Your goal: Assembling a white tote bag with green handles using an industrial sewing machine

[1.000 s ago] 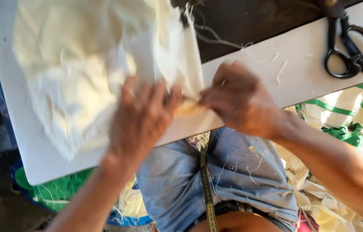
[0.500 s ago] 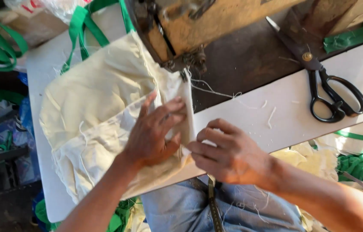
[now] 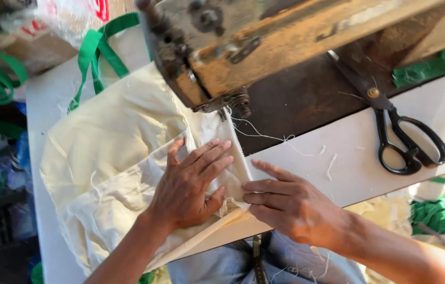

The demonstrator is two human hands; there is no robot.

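A cream cloth bag (image 3: 112, 158) lies on the white sewing table (image 3: 359, 152), its folded edge running up under the worn sewing machine head (image 3: 243, 47). My left hand (image 3: 193, 184) lies flat on the fold, fingers spread and pointing toward the needle area. My right hand (image 3: 285, 202) rests beside it at the table's front edge, its fingertips pinching the cloth's near corner against the left hand's thumb.
Black scissors (image 3: 398, 134) lie to the right on the table, partly on the dark machine bed (image 3: 306, 94). Green straps (image 3: 98, 50) lie at the back left by a plastic bag. Loose threads dot the table. Green and cream scraps lie beside my lap.
The view has swung up toward the machine. Both hands have slid the cloth's folded edge forward under the machine head, and the left hand has flattened on the fabric.
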